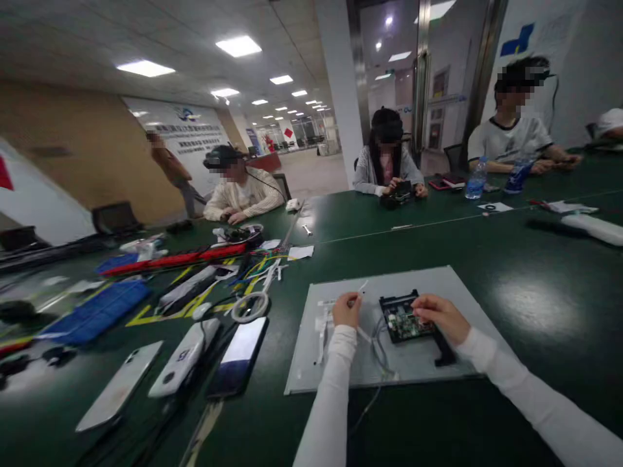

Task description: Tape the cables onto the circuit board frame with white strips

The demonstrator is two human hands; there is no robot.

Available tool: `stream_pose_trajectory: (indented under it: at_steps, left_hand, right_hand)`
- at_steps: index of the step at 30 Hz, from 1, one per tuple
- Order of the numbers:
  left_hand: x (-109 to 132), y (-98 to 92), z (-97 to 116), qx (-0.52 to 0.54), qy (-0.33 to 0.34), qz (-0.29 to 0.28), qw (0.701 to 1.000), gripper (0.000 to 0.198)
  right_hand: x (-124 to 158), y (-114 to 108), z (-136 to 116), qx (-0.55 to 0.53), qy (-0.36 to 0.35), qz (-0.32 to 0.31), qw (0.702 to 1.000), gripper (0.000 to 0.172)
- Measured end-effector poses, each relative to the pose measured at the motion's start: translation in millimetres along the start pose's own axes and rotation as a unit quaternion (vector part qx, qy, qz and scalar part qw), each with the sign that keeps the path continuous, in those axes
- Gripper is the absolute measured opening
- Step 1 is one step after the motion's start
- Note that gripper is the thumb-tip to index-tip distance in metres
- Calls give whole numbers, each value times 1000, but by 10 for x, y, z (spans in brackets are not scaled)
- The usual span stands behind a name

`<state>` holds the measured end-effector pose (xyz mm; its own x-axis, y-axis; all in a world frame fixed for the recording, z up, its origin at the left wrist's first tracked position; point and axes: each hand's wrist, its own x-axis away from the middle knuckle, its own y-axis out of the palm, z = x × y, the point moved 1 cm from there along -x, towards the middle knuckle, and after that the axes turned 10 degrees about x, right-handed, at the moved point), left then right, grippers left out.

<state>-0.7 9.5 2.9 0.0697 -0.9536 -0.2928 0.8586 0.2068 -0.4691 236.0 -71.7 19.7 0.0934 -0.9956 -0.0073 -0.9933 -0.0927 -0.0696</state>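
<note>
Pinching one end of a thin white strip (363, 285) between thumb and fingers, the left hand (346, 310) is positioned over a grey mat (416, 367), left of the circuit board. The right hand (442, 316) has its fingertips drawn together at the right side of the circuit board (407, 322); whether they grip anything cannot be told. The board sits within a black frame (396, 300) on the mat's right half. A grey cable (376, 347) lies looped just left of the frame. The mat rests on a green counter (545, 337). A dark-edged phone (237, 358) lies left of the mat.
</note>
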Motion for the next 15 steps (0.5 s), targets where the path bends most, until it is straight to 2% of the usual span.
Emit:
stream_pose_trajectory:
  at_steps: [12, 15]
  left_hand:
    - [-20, -9, -21, 63, -63, 29, 996, 17]
    - [-43, -75, 28, 77, -64, 51, 994, 19]
  right_hand:
    - [5, -6, -19, 1, 0, 6, 1000, 33]
    - [3, -6, -14, 2, 1, 6, 1000, 33]
